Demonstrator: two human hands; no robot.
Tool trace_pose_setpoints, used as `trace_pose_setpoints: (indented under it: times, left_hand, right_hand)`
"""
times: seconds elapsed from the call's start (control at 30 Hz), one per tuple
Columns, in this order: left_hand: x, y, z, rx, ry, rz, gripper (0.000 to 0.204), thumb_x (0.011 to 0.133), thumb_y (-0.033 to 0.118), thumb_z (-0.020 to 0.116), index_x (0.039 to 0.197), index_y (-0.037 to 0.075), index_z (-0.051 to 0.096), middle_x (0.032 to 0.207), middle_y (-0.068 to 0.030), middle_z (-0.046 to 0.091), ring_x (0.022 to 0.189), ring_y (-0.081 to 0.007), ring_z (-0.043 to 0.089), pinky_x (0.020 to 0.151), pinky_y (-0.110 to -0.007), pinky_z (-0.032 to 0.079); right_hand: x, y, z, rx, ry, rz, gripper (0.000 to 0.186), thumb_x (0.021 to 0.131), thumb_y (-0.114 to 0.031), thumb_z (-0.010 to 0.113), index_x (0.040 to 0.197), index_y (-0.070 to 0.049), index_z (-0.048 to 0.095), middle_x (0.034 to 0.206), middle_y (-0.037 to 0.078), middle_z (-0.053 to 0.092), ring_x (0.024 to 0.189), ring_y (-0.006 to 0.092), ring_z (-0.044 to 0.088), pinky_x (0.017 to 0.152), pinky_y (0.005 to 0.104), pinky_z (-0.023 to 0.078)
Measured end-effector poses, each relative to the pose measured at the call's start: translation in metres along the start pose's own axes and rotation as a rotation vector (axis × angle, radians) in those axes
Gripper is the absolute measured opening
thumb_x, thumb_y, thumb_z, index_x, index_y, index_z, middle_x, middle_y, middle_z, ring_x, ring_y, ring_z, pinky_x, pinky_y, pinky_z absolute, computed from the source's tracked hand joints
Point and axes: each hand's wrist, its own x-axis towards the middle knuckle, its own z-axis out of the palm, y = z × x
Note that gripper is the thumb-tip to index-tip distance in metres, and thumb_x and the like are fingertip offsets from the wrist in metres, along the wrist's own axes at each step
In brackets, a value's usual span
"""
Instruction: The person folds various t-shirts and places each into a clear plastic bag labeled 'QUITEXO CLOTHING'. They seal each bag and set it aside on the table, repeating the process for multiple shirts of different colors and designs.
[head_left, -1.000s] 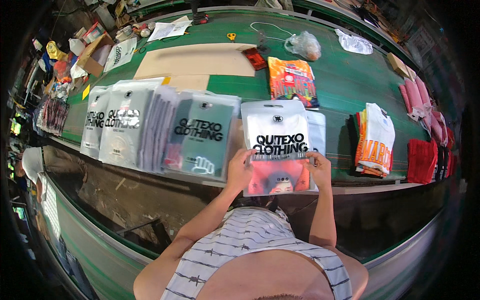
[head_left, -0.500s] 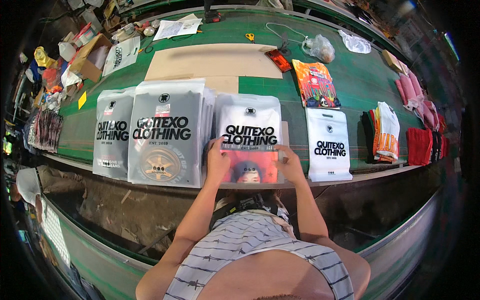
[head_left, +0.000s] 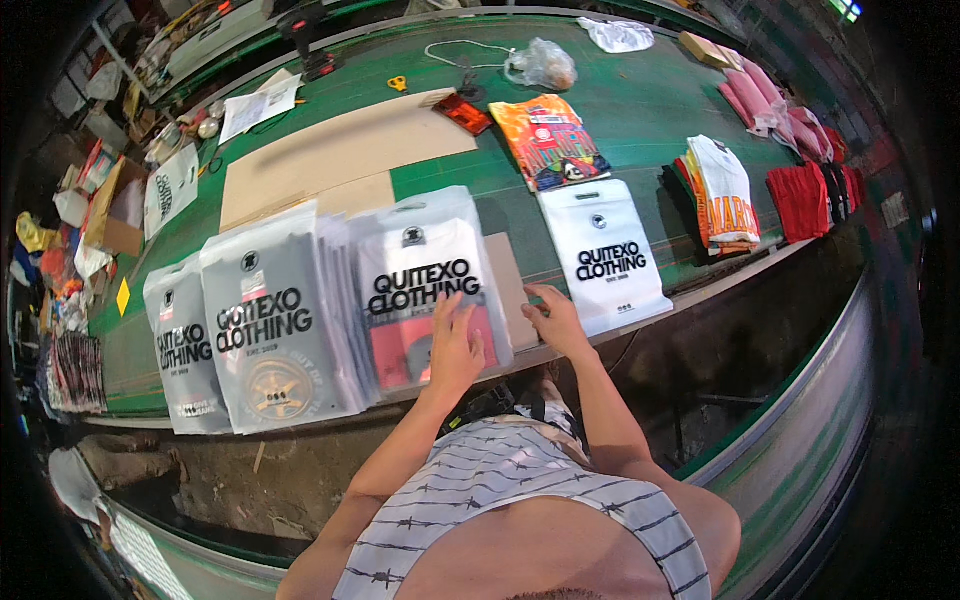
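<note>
A frosted plastic garment bag with black print and a red-printed shirt inside lies in front of me at the table edge. My left hand rests over its lower right part, fingers stretched and apart. Just right of the bag, my right hand hovers by a strip of tan board, its fingers loosely bent and apart with nothing between them. A flat white garment bag lies to the right of that hand. Stacked filled garment bags stand close on the left.
Beyond the white bag lies a folded orange printed shirt. Folded shirts and red garments sit farther right. A cardboard sheet, yellow scissors and a clear plastic bag occupy the green table's far part.
My view has turned, shifting the table things leftward. My right hand has let go of the bag's right side and moved right; my left hand has slid across onto the bag's front.
</note>
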Motion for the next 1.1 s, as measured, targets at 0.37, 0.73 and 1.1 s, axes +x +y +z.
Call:
trace_pose_setpoints:
  times: [0.37, 0.73, 1.1]
  left_hand:
    - [0.065, 0.097, 0.176, -0.127, -0.174, 0.053, 0.028, 0.087, 0.002, 0.067, 0.115, 0.002, 0.065, 0.117, -0.0178, 0.068, 0.117, -0.0389, 0.063, 0.1, -0.044, 0.05]
    - [0.122, 0.248, 0.383, -0.419, -0.349, -0.092, 0.025, 0.091, 0.006, 0.067, 0.116, 0.001, 0.067, 0.111, -0.0154, 0.073, 0.105, -0.0284, 0.07, 0.092, -0.037, 0.053]
    - [0.144, 0.28, 0.425, -0.59, -0.426, -0.387, 0.024, 0.095, 0.004, 0.066, 0.118, -0.002, 0.066, 0.109, -0.009, 0.074, 0.102, -0.017, 0.069, 0.092, -0.031, 0.053]
  right_hand:
    - [-0.006, 0.14, -0.226, -0.231, 0.443, 0.0, 0.014, 0.086, -0.007, 0.076, 0.097, 0.001, 0.075, 0.099, 0.016, 0.074, 0.085, 0.0265, 0.072, 0.074, 0.0355, 0.056]
    - [0.035, 0.194, -0.496, -0.693, 0.615, -0.316, 0.033, 0.074, 0.008, 0.068, 0.106, 0.001, 0.071, 0.114, 0.015, 0.064, 0.109, 0.0358, 0.06, 0.092, 0.0466, 0.05]
    - [0.039, 0.2, -0.537, -0.603, 0.394, -0.44, 0.033, 0.071, 0.012, 0.069, 0.102, 0.001, 0.072, 0.114, 0.013, 0.066, 0.108, 0.034, 0.061, 0.094, 0.0435, 0.051]
